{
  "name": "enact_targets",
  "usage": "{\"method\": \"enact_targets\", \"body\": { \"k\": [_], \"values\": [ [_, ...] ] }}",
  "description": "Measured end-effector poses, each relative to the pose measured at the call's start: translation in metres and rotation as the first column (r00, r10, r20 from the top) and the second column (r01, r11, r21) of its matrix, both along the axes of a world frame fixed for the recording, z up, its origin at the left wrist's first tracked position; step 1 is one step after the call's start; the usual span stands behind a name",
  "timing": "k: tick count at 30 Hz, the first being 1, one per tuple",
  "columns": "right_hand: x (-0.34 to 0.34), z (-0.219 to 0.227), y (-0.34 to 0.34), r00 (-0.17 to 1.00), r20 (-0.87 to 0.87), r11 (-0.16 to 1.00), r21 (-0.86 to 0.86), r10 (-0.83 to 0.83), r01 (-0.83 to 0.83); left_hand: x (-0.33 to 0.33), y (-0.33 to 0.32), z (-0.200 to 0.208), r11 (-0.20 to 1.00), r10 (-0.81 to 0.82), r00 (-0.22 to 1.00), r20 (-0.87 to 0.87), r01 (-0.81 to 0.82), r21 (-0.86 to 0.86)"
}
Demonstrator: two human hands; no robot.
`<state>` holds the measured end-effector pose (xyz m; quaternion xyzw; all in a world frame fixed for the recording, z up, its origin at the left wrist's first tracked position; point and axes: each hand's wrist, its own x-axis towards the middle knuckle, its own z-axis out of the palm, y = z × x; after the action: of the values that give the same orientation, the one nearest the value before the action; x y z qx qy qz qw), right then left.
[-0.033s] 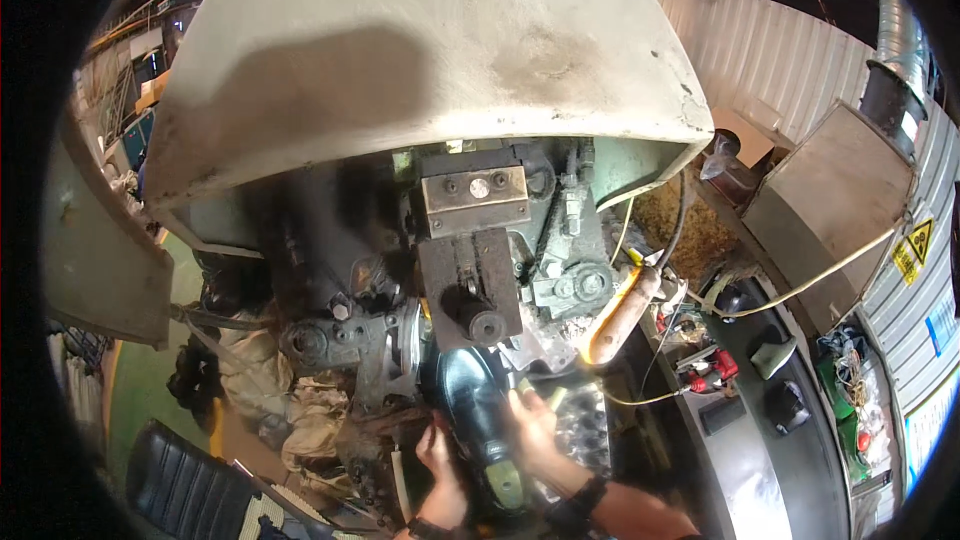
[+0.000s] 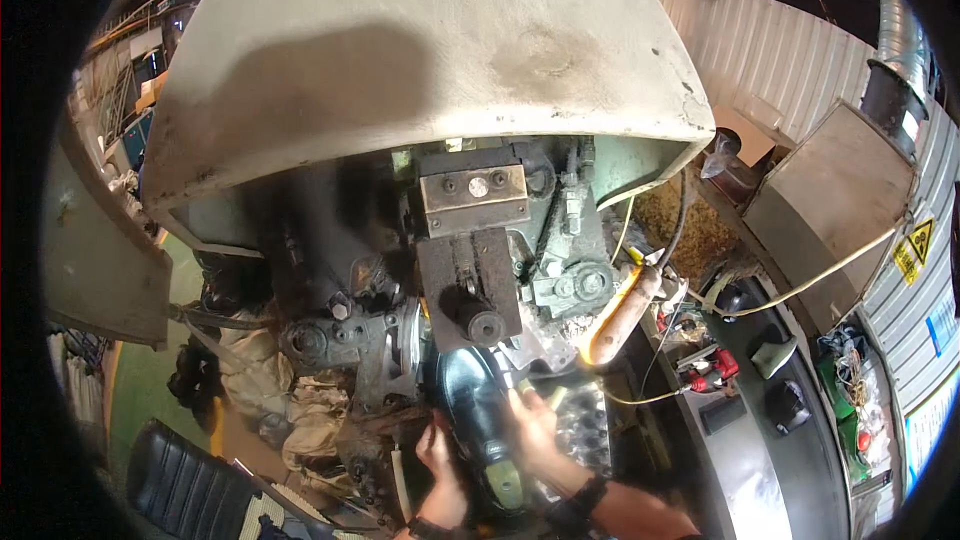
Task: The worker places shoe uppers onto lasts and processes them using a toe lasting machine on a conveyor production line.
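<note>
A glossy black shoe (image 2: 467, 397) on a greenish last (image 2: 506, 483) is held at the lower middle, its toe under the dark metal head (image 2: 468, 285) of a machine. My left hand (image 2: 437, 450) closes on the shoe's left side with curled fingers. On the other side my right hand (image 2: 534, 432) grips it, thumb toward the machine; some of its fingers are hidden behind the shoe. Both wrists wear dark bands. Where the toe meets the machine is partly covered by a round dark knob (image 2: 487, 327).
A large pale hood (image 2: 430, 30) overhangs the machine. Right of the shoe, a worn lamp-like tube (image 2: 622, 318) glows along its edge. A bench (image 2: 745, 470) with a red tool (image 2: 712, 370) stands at right. A black padded chair (image 2: 185, 480) is at lower left, near cloth bundles (image 2: 315, 420).
</note>
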<state>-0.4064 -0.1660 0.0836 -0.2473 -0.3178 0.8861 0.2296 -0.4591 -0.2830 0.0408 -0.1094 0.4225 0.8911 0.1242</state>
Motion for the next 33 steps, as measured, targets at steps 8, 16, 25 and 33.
{"method": "enact_targets", "body": {
  "k": [8,16,25,33],
  "values": [
    [0.001,0.003,0.003,1.000,0.014,0.995,-0.094,-0.028,0.029,-0.001,0.003,0.015,0.998,-0.036,0.998,0.056,0.039,-0.044],
    [0.004,0.030,-0.005,0.986,0.163,1.000,0.000,0.019,-0.019,-0.001,0.005,0.034,0.998,-0.068,0.989,0.134,0.067,0.016],
    [0.065,0.013,0.048,0.958,0.215,0.941,0.239,0.189,-0.239,0.010,-0.053,0.039,0.910,-0.053,0.962,-0.268,-0.064,-0.409],
    [0.164,-0.008,0.083,0.820,0.572,0.338,0.770,0.011,-0.541,0.088,-0.097,0.250,0.935,-0.311,-0.148,-0.939,0.131,-0.331]
  ]
}}
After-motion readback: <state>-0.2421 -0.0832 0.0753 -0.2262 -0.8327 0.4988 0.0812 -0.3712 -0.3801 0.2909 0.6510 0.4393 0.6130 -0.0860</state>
